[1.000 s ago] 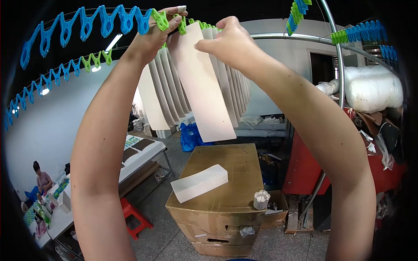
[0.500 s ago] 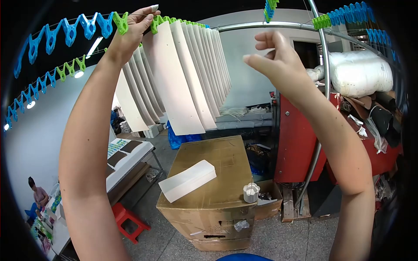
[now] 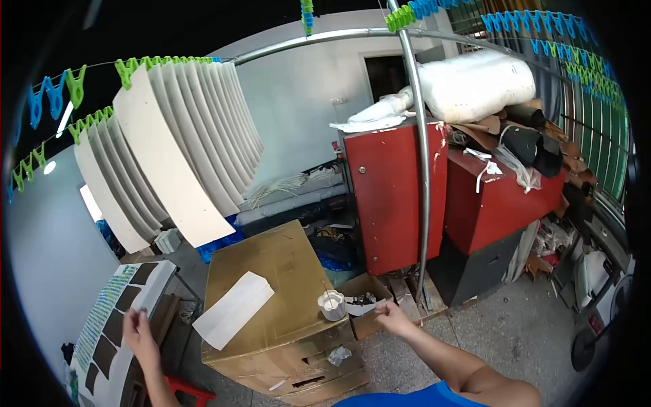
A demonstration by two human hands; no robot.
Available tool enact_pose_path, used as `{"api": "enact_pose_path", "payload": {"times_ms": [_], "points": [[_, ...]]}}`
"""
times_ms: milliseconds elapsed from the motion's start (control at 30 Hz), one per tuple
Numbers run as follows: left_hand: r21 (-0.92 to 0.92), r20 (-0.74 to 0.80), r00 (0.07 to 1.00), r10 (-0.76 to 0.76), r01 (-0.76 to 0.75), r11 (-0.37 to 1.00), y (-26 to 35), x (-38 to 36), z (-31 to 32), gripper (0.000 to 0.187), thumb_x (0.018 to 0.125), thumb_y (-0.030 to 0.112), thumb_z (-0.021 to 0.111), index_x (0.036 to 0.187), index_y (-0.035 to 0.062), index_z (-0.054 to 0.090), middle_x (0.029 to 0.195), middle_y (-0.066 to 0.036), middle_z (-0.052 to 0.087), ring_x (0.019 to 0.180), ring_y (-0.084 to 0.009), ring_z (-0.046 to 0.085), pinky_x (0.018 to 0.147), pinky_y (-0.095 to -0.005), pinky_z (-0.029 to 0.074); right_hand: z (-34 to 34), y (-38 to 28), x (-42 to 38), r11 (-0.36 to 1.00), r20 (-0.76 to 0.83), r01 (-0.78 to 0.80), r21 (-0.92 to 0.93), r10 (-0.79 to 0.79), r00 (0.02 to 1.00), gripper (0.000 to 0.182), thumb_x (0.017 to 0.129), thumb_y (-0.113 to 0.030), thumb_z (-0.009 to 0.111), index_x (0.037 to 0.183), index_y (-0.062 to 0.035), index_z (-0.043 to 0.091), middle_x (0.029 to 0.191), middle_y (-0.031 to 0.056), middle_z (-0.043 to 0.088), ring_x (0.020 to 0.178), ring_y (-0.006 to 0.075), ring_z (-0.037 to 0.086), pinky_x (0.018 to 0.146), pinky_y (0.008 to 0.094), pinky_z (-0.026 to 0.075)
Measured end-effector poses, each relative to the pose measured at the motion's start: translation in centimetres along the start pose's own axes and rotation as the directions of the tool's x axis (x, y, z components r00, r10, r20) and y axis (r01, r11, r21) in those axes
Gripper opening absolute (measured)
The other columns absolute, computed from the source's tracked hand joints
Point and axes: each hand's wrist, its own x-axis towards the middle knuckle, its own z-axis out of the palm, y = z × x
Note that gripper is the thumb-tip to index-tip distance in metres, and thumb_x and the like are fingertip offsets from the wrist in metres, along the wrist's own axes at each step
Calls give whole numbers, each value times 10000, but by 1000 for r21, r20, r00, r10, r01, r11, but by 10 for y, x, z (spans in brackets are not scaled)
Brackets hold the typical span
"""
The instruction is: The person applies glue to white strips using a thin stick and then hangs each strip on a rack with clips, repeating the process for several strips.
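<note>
My left hand (image 3: 140, 338) is low on the left, between the side table and the cardboard box (image 3: 271, 251), its fingers loosely bent and apart, with nothing seen in them. To the right of the box, my right hand (image 3: 395, 317) has its fingers curled together near a small open carton (image 3: 369, 325); what they hold, if anything, is too small to make out. A stack of white strips (image 3: 234, 308) lies on the box beside a white scalloped cup (image 3: 332, 305). Above, long white sheets (image 3: 159, 149) hang in rows from green clips (image 3: 125, 73) on wires.
A metal pole (image 3: 422, 169) rises before a red cabinet (image 3: 397, 197), with a white wrapped bundle (image 3: 475, 85) behind it. At the left stands a side table (image 3: 129, 319) with dark panels and a red stool (image 3: 190, 390). Blue clips (image 3: 536, 24) line the upper right wires.
Both my hands have dropped from the clip line to low in the view, the left off the clips. The view has turned right, and the hanging sheets now appear further left.
</note>
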Motion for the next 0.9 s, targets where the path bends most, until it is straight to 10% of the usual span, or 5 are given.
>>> {"api": "enact_pose_path", "payload": {"times_ms": [133, 300, 600, 700, 900], "points": [[43, 43, 798, -601, 600, 799, -251, -110, -11, 452, 1020, 348, 550, 1229, -53, 564, 1133, -105, 615, 1027, -191, 558, 936, -336, 434, 49, 2, -52, 975, 167, 88, -204, -54, 984, 587, 861, -133, 654, 1381, 48, 451, 1250, 233, 622, 1156, 343, 619, 993, 396, 487], [-349, 300, 346, -889, 907, 236, -241, -165, 22, 782, 1001, 639, 407, 1441, -8, 435, 1361, -113, 541, 1176, -248, 535, 1016, -387, 421, 100, 1, -59, 886, 195, 159, -436, -80, 978, 799, 957, -325, 597, 1507, 97, 201, 1516, 309, 347, 1383, 447, 377, 1133, 462, 340], [-220, 165, 454, -875, 882, 416, -210, -179, 56, 686, 998, 646, 382, 1381, 92, 508, 1195, -37, 627, 856, -148, 605, 624, -258, 459, 98, -22, -45, 839, 284, 45, -542, 133, 950, 999, 942, -400, 616, 1515, 140, 1, 1569, 327, 207, 1450, 433, 249, 1183, 473, 248], [-173, 167, 386, -907, 917, 359, -192, -190, 54, 734, 1011, 614, 402, 1474, 45, 414, 1423, -96, 527, 1217, -239, 564, 939, -333, 477, 75, -15, -35, 854, 280, 66, -517, 95, 955, 1049, 886, -364, 680, 1528, 113, 2, 1608, 292, 150, 1471, 425, 217, 1180, 516, 242], [-238, -56, 437, -898, 867, 437, -79, -219, 101, 672, 1007, 578, 448, 1412, 44, 499, 1386, -84, 552, 1171, -216, 577, 931, -318, 469, -12, 0, 6, 848, 448, 204, -489, 43, 893, 1045, 877, -333, 681, 1494, 175, 8, 1537, 373, 228, 1454, 454, 242, 1200, 434, 241]]}}
